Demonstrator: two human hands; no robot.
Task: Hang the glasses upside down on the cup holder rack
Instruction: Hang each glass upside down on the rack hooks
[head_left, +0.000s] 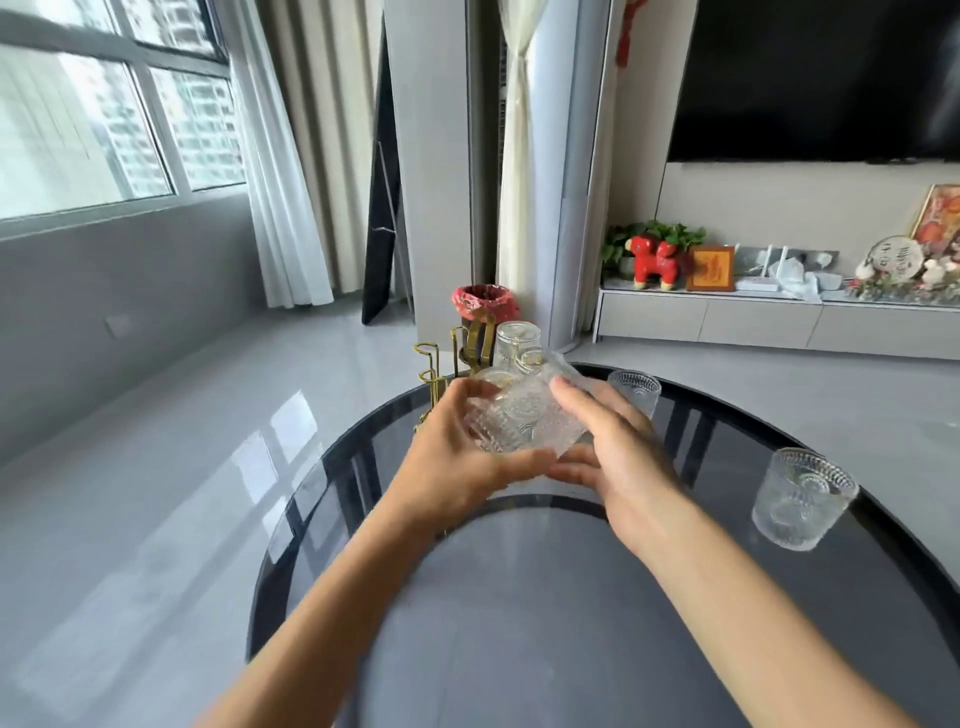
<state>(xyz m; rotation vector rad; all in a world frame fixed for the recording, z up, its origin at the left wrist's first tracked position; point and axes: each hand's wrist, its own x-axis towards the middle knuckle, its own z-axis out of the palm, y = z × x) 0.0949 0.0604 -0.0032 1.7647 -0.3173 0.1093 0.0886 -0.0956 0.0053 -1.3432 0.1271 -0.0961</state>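
A clear textured glass (524, 421) is held tilted between both hands, just in front of the gold wire cup holder rack (431, 364) at the table's far edge. My left hand (457, 457) grips its left side and my right hand (613, 447) grips its right side. One glass (515, 340) hangs upside down on the rack, behind the held one. Two more glasses stand upright on the dark glass table (571, 623): one (635, 391) just right of my hands, one (800, 499) near the right edge.
A bin with a red liner (485, 304) stands on the grey floor behind the rack. A TV cabinet (779, 317) with ornaments runs along the right wall under a dark screen. Window and curtains are at the left.
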